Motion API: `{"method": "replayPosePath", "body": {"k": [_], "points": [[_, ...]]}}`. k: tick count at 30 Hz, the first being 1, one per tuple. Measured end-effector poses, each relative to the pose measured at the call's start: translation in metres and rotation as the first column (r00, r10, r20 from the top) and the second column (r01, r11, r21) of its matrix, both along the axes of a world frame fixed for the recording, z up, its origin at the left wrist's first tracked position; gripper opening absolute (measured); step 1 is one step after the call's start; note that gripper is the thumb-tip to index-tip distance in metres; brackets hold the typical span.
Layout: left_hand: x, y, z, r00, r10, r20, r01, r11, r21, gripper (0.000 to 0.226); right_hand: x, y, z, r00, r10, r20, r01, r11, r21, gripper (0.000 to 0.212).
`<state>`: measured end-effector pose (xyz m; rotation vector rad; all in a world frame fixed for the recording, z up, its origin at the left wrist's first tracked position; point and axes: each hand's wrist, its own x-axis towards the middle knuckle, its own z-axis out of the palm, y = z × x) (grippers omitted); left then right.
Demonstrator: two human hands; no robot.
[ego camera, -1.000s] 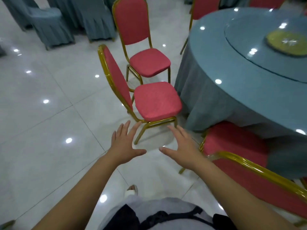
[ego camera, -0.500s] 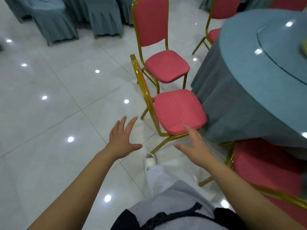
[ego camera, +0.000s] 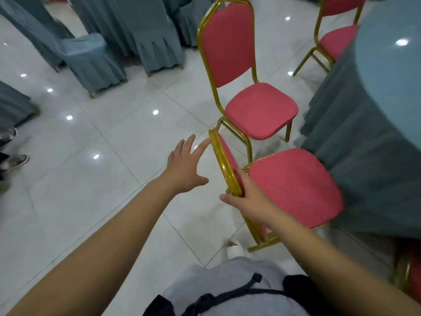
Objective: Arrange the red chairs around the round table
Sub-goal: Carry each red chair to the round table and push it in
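Observation:
The nearest red chair [ego camera: 293, 185], gold-framed, stands with its seat toward the round table [ego camera: 364, 142], which wears a blue-grey cloth. My right hand [ego camera: 248, 199] grips the near end of its backrest rail, thumb outside and fingers over the inner side. My left hand [ego camera: 184, 165] is open with fingers spread, its index fingertip at the far end of the same rail. A second red chair [ego camera: 259, 110] stands just behind, a third [ego camera: 335, 39] farther along the table, and a fourth [ego camera: 410, 272] shows at the bottom right edge.
Blue-grey covered chairs [ego camera: 91, 62] crowd the back left. Another person's shoes [ego camera: 16, 160] stand at the left edge. My white shoe [ego camera: 234, 247] is on the glossy tiled floor [ego camera: 91, 190] behind the nearest chair.
I have stepped closer to the nearest chair. Both hands moved forward to its backrest rail, and my right hand took hold of it.

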<state>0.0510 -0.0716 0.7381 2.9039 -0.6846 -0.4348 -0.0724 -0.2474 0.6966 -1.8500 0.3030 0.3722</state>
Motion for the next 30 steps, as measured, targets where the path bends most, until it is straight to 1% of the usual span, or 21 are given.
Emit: {"method": "replayPosePath", "body": {"k": [3,6,8,10,12,14,15,17,19,21,22,24,26,27,28,30], "points": [[0.037,-0.007,-0.005,0.995,-0.098,0.005,0.098,0.995,0.033,0.116,0.028,0.009,-0.002,1.000,0.020,0.021,-0.017,0.994,-0.105,0.097],[0.073,-0.019,-0.019,0.968,-0.249,-0.023,0.250,0.967,0.057,0.118,0.038,0.012,-0.006,0.999,-0.045,0.015,0.046,0.992,-0.121,0.096],[0.097,-0.032,-0.030,0.928,-0.369,-0.045,0.371,0.927,0.056,0.115,0.039,0.014,-0.011,0.995,-0.095,0.001,0.094,0.987,-0.131,0.097],[0.120,-0.050,-0.037,0.865,-0.497,-0.070,0.500,0.864,0.051,0.106,0.044,0.013,-0.011,0.990,-0.138,-0.019,0.136,0.985,-0.105,0.095],[0.137,-0.065,-0.041,0.788,-0.610,-0.088,0.613,0.790,0.010,0.090,0.045,0.013,-0.007,0.986,-0.163,-0.046,0.159,0.984,-0.086,0.095],[0.149,-0.073,-0.042,0.669,-0.736,-0.105,0.739,0.674,-0.021,0.075,0.042,0.017,0.000,0.965,-0.246,-0.093,0.235,0.966,-0.111,0.091],[0.155,-0.074,-0.042,0.610,-0.784,-0.116,0.786,0.617,-0.037,0.071,0.039,0.022,0.002,0.940,-0.319,-0.120,0.301,0.942,-0.147,0.088],[0.162,-0.075,-0.043,0.530,-0.836,-0.140,0.837,0.542,-0.070,0.065,0.029,0.036,0.007,0.860,-0.488,-0.148,0.446,0.860,-0.247,0.076],[0.165,-0.078,-0.043,0.481,-0.863,-0.155,0.865,0.496,-0.075,0.057,0.019,0.053,0.009,0.779,-0.609,-0.149,0.519,0.760,-0.392,0.061],[0.165,-0.079,-0.045,0.461,-0.877,-0.138,0.876,0.474,-0.088,0.050,0.014,0.068,0.010,0.702,-0.704,-0.108,0.554,0.635,-0.538,0.051],[0.164,-0.079,-0.046,0.469,-0.875,-0.122,0.870,0.481,-0.109,0.046,0.013,0.074,0.008,0.653,-0.754,-0.077,0.586,0.566,-0.580,0.045],[0.162,-0.079,-0.048,0.501,-0.861,-0.090,0.849,0.509,-0.145,0.037,0.014,0.082,0.004,0.540,-0.842,-0.020,0.661,0.439,-0.608,0.032],[0.160,-0.080,-0.050,0.506,-0.857,-0.094,0.845,0.515,-0.146,0.031,0.018,0.087,0.002,0.418,-0.908,-0.003,0.698,0.323,-0.639,0.020],[0.158,-0.082,-0.050,0.501,-0.858,-0.108,0.846,0.513,-0.147,0.029,0.020,0.088,0.001,0.368,-0.930,-0.008,0.698,0.281,-0.658,0.014],[0.157,-0.085,-0.050,0.495,-0.861,-0.119,0.847,0.509,-0.152,0.028,0.020,0.088,0.000,0.330,-0.944,-0.016,0.697,0.255,-0.671,0.014],[0.154,-0.093,-0.050,0.481,-0.867,-0.126,0.853,0.497,-0.160,0.027,0.019,0.083,0.003,0.302,-0.953,-0.035,0.703,0.247,-0.667,0.019]]}}
